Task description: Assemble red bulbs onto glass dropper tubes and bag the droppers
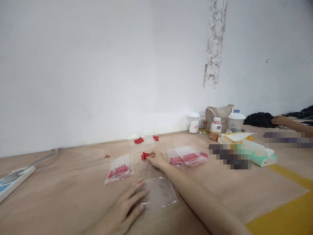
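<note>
My right hand (pixel 156 159) has its thumb and fingers closed at the red end of a dropper, at the side of a small bunch of red-bulbed droppers (pixel 144 163) with thin clear stems pointing toward me. Nearer to me lies a flat clear zip bag (pixel 160 192) with nothing visible inside. My left hand (pixel 127 205) rests with fingers spread, the tips at the bag's left edge. To the left is a filled bag (pixel 119 169) of red-bulbed droppers. More filled bags (pixel 188 156) overlap to the right of my right wrist.
Against the wall lie loose red bulbs (pixel 139 140) on clear plastic. A power strip (pixel 17 182) is at far left. On the right stand a lidded cup (pixel 194 123), a bottle (pixel 215 130), a grey bag (pixel 221 117) and a tissue pack (pixel 261 156). Another person's hand (pixel 281 120) touches black material.
</note>
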### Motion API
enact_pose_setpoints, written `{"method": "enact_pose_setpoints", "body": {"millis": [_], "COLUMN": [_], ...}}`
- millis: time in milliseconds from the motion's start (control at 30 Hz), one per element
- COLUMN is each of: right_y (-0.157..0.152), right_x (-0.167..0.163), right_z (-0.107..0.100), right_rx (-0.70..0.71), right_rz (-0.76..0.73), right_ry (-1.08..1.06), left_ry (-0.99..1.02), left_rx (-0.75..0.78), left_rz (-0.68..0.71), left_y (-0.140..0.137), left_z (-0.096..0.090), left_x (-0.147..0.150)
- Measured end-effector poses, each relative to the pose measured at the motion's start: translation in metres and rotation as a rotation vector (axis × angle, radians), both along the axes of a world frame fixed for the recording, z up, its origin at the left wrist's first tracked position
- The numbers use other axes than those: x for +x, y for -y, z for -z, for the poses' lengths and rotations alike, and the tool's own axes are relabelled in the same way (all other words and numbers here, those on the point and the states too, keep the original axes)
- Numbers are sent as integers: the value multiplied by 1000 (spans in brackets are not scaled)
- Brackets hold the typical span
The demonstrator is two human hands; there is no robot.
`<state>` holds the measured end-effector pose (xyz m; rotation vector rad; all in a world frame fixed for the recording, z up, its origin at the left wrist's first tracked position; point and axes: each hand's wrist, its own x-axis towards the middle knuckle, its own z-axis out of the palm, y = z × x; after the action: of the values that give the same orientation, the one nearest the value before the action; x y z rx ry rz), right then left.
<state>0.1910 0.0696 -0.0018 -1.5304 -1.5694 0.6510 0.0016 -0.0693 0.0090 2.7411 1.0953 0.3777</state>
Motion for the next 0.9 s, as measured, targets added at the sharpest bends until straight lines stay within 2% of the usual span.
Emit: {"method": "enact_pose_setpoints", "body": {"millis": [133,300,500,600,700,800,900], "right_y": [-25,-43,-45,-39,-23,4,41], "right_x": [-12,-9,-4,1,15,38,66], "right_z": [8,8,3,-3,-16,-29,-32], "right_rx": [-110,-275,-334,-300,-206,-86,19], "right_rz": [62,50,30,21,33,18,18], "right_ry": [-54,-109,-118,-151,-222,-312,-375], "left_ry": [-50,-76,-57,-41,-19,13,41], "left_rx": [-79,-89,-104,-126,-131,-119,-102], "left_rz": [19,27,15,12,20,33,48], "left_y": [0,-2,1,2,-1,-3,-4], "left_z": [-2,-3,-6,-4,0,2,4], "left_x": [1,2,3,0,-3,-6,-7]}}
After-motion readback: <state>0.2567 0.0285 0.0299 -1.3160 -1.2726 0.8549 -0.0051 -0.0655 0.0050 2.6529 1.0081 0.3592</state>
